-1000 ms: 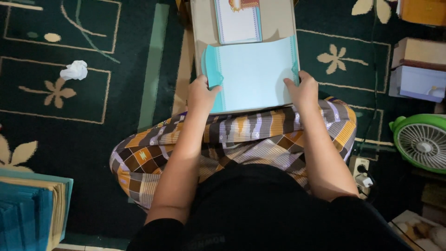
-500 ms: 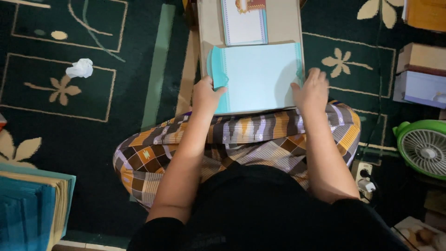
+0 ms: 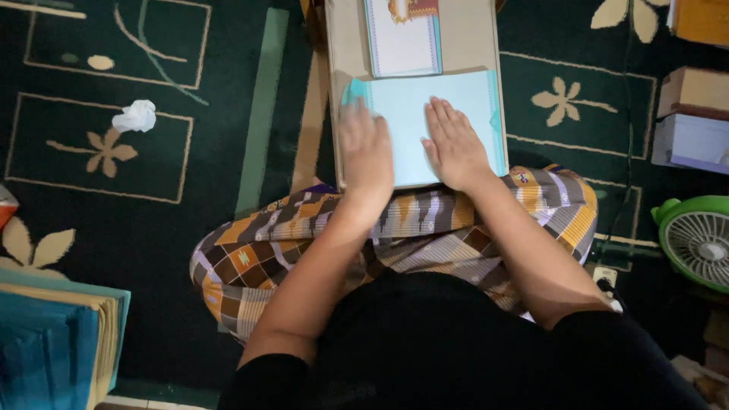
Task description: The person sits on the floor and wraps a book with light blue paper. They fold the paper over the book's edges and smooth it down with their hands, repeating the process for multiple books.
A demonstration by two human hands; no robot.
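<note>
A pale blue folded sheet (image 3: 463, 95) with teal edges lies on a tan board (image 3: 469, 34) in front of my crossed legs. My left hand (image 3: 367, 148) lies flat on the sheet's left part, blurred with motion. My right hand (image 3: 454, 144) presses flat on the sheet's middle, fingers spread. Beyond the sheet, a white card with a coloured top (image 3: 402, 34) rests on the board. Neither hand grips anything.
A dark green carpet with cream flower patterns (image 3: 114, 152) covers the floor. A crumpled white paper (image 3: 134, 116) lies at left. A stack of blue and cream sheets (image 3: 53, 342) sits bottom left. Boxes (image 3: 691, 118) and a green fan (image 3: 695, 239) stand at right.
Both hands left the sheet's side edges and moved inward onto its top surface. The sheet now lies flat on the board.
</note>
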